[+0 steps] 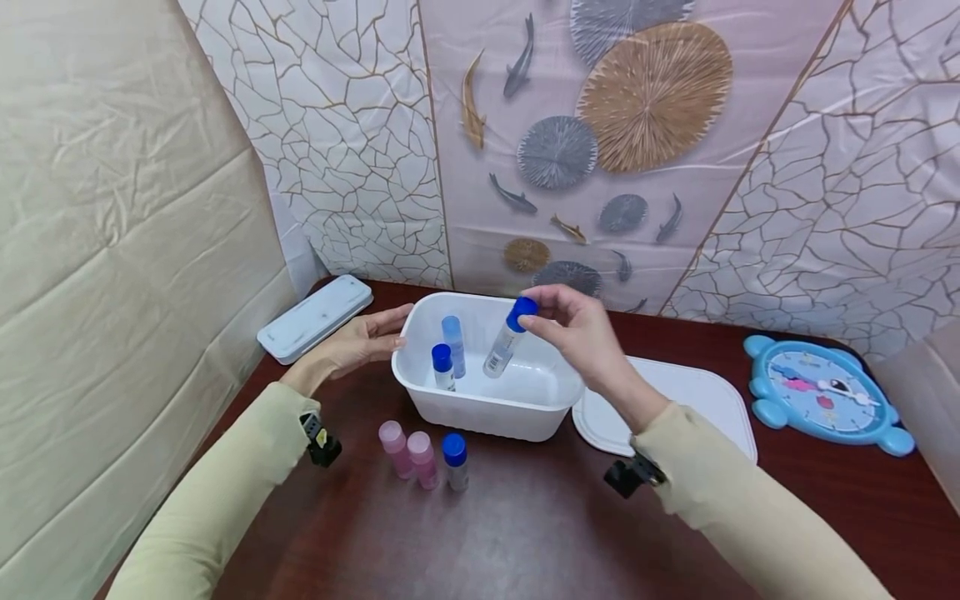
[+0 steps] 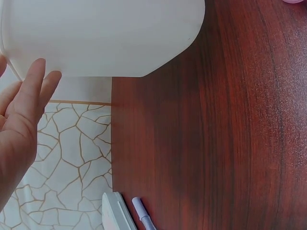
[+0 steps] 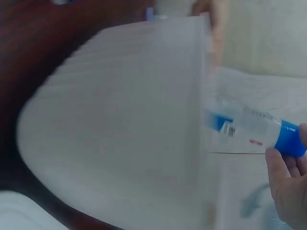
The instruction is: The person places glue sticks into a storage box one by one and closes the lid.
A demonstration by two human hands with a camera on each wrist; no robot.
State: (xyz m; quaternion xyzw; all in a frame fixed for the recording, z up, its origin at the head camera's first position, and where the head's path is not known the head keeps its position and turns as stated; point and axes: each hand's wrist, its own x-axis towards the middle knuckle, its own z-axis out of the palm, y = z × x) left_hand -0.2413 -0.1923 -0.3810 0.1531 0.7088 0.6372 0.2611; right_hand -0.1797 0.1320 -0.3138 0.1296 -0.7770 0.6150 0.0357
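My right hand (image 1: 583, 332) pinches a clear tube by its blue cap (image 1: 522, 312), holding it tilted over the white plastic bin (image 1: 480, 414). In the right wrist view the tube (image 3: 256, 127) shows a barcode label. My left hand (image 1: 352, 343) has its fingers extended against the bin's left end; in the left wrist view these fingers (image 2: 34, 88) lie along the outer wall. Inside the bin stand a blue-capped tube (image 1: 443, 367) and a light blue tube (image 1: 453, 343). On the table in front are two pink tubes (image 1: 395, 448) and a blue-capped tube (image 1: 455, 462).
A white lid (image 1: 686, 396) lies to the right of the bin, partly under my right forearm. Farther right is a light blue clock (image 1: 825, 390). A pale case (image 1: 315, 318) rests at the back left, with a lilac pen-like item (image 2: 142, 213) beside it. Patterned cloth hangs behind.
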